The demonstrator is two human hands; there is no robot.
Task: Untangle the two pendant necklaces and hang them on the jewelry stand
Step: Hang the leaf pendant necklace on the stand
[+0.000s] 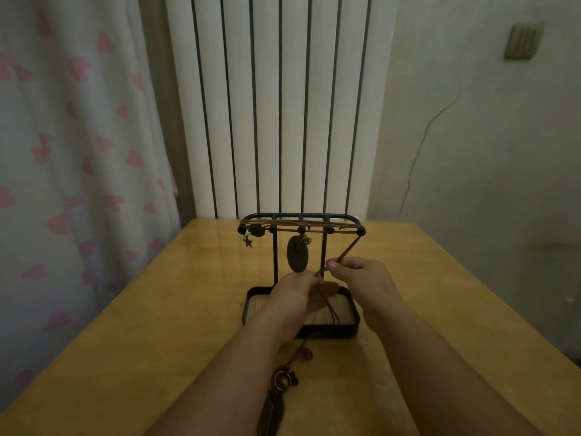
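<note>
Hanging from the middle of the top rack of the black wire jewelry stand [301,216] was a dark oval pendant [297,254], with brown cord wound lengthwise along the rack's knobbed pegs. A small star charm [248,242] dangled below the rack's left end. One taut cord strand [347,251] slanted down from the rack's right end to the hands, which met just in front of the stand's uprights, above its tray base. Right hand [361,276]: thumb and forefinger pinched together on that strand, the remaining fingers loosely curled. Left hand [295,294]: fingers [314,280] curled round the cord just beside the right hand's pinch, back of the hand toward the camera. Below the left hand, further cord strands dropped over the tray's front rim onto the bench [157,309]. There they ended in a metal ring [280,380] with small beads and, nearer the camera, a dark feather pendant [272,413] lying flat between the two forearms. Whether the held strand belonged to the hung necklace or to the one on the bench could not be told. The stand stood at the far middle of the yellow wooden bench, near its back edge. Behind it stood a white ribbed radiator [279,105]. To the left hung a pale curtain [63,152] printed with pink hearts. On the right wall were a switch plate [523,40] and a thin wire [418,152] running downward.
</note>
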